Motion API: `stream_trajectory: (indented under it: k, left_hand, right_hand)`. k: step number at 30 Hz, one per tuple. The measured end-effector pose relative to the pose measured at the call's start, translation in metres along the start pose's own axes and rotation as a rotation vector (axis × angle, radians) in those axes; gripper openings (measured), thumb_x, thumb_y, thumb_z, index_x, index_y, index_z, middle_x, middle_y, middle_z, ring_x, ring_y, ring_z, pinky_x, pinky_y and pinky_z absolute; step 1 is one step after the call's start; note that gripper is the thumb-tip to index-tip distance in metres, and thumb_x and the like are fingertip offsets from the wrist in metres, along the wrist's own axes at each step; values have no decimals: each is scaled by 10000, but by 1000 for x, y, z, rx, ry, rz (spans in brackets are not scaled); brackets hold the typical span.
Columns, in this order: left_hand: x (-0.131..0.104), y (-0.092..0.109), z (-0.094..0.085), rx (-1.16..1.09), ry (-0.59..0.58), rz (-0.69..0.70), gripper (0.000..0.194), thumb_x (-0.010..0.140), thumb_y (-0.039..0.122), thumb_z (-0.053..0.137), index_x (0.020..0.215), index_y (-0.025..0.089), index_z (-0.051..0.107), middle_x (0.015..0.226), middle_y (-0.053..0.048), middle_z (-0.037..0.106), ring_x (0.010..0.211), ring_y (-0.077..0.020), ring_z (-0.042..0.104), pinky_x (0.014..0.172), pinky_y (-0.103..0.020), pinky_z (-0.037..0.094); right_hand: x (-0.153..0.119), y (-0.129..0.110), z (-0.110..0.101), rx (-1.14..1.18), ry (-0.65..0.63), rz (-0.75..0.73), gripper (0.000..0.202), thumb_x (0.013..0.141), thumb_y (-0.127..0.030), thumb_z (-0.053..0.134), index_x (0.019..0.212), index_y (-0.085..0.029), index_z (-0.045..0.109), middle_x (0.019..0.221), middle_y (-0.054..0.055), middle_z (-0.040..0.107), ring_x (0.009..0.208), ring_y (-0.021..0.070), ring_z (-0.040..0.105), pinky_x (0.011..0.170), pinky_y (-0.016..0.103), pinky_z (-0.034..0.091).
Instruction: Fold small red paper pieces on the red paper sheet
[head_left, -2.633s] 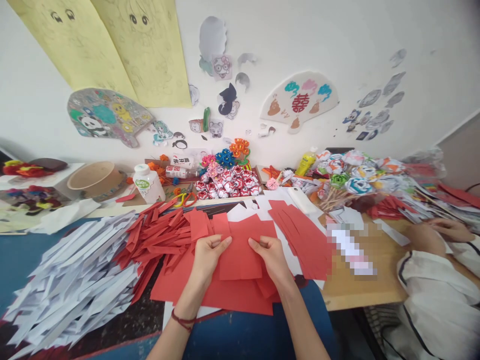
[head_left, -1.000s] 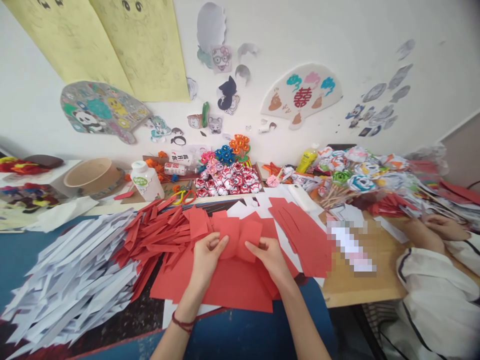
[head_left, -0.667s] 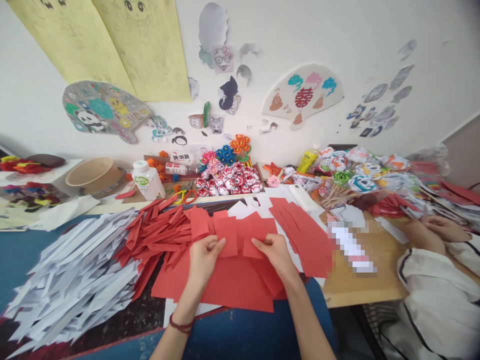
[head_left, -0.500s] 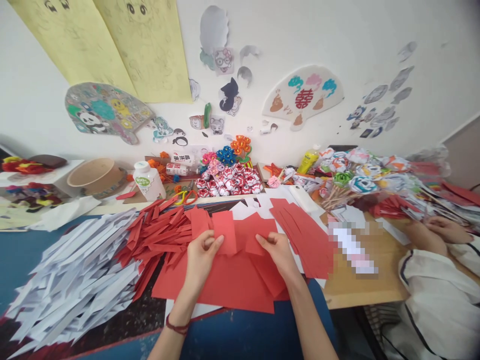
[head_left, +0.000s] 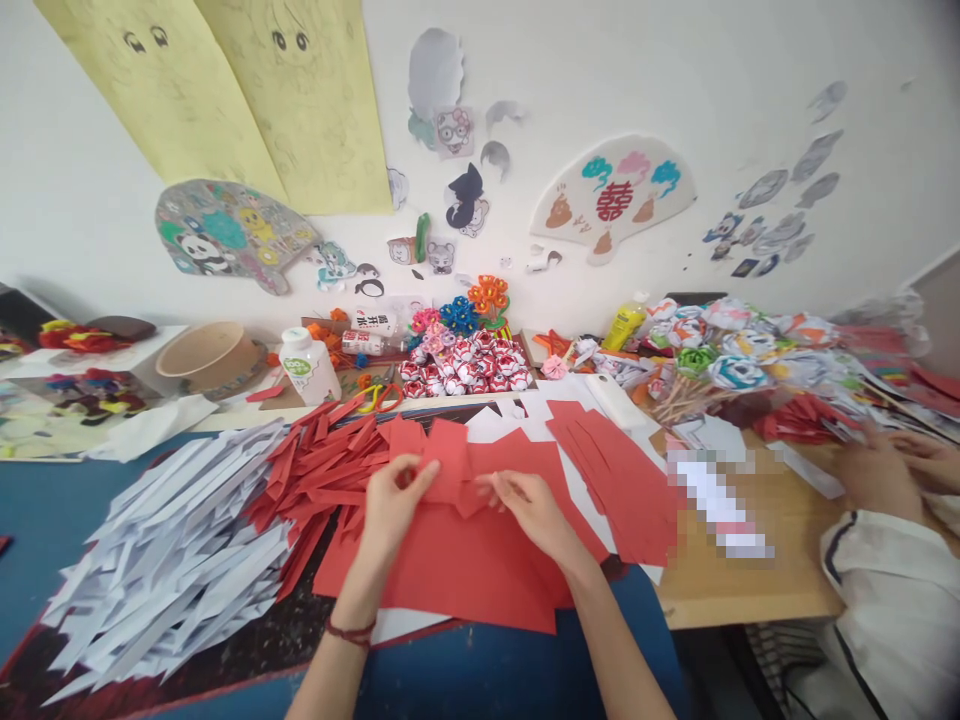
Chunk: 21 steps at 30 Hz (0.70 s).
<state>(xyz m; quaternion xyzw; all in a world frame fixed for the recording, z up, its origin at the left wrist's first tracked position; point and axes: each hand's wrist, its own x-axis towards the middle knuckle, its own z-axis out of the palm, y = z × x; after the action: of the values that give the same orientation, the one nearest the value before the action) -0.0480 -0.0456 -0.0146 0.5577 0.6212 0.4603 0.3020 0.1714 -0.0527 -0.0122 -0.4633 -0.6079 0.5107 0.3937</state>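
Note:
My left hand [head_left: 391,505] is closed on a small piece of red paper [head_left: 448,465], its thumb lying across the left side. A folded flap sticks out at the lower right of the piece. My right hand [head_left: 531,512] is just right of that flap, fingers loosely extended and a little blurred. Its fingertips are close to the paper's edge; whether they touch it I cannot tell. Under both hands lie larger red sheets [head_left: 480,575]. To the left is a heap of folded red strips [head_left: 322,465], beside a larger heap of folded white strips [head_left: 172,550].
More red sheets [head_left: 615,490] lie at the right. Along the back stand a white bottle [head_left: 310,368], scissors [head_left: 386,398], red-and-white paper flowers [head_left: 472,365] and a yellow bottle [head_left: 625,322]. A co-worker's hands [head_left: 881,475] work at the brown table [head_left: 750,590].
My right hand has let go of the paper's right part and moved left toward my left hand. That paper now appears folded inward. The whole view has shifted slightly.

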Motion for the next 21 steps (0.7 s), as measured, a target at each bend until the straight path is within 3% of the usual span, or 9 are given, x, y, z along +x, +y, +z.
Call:
stream_trajectory:
  k: [4, 7, 11, 15, 21]
  left_hand:
    - [16, 4, -21, 508, 285, 95, 339, 828, 455, 580, 928, 138, 644, 920, -109, 619, 861, -262, 553, 778, -348, 412]
    - [12, 13, -17, 768, 347, 239, 390, 884, 365, 512, 1174, 108, 559, 1083, -168, 565, 999, -313, 510, 854, -412, 396]
    - [-3, 23, 6, 874, 118, 383, 246, 931, 255, 427, 1081, 179, 606, 1015, -110, 605, 937, -277, 524, 804, -392, 390]
    - [-17, 26, 28, 874, -91, 491, 225, 943, 204, 415, 1034, 215, 620, 1023, -77, 640, 957, -249, 536, 781, -377, 368]
    - [-33, 29, 56, 875, -219, 529, 201, 927, 220, 479, 1082, 195, 603, 1030, -74, 666, 942, -246, 545, 785, -389, 370]
  right_hand:
    - [3, 14, -18, -109, 264, 16, 388, 892, -497, 509, 1034, -197, 710, 981, 100, 714, 891, 263, 646, 777, 378, 502]
    - [3, 21, -22, -268, 337, -47, 324, 893, -436, 520, 1024, -210, 712, 1026, 103, 700, 946, 267, 631, 844, 402, 492]
    - [-5, 29, -15, -594, 372, -121, 324, 883, -362, 537, 1141, -203, 651, 1138, 115, 632, 1085, 285, 564, 944, 447, 448]
    - [-18, 40, -10, -873, 445, -107, 508, 850, -338, 602, 1314, -152, 508, 1332, 176, 491, 1238, 345, 439, 1007, 504, 390]
    - [-16, 41, -15, -1020, 526, -46, 557, 824, -296, 647, 1330, -145, 469, 1208, 191, 552, 1105, 359, 505, 938, 497, 417]
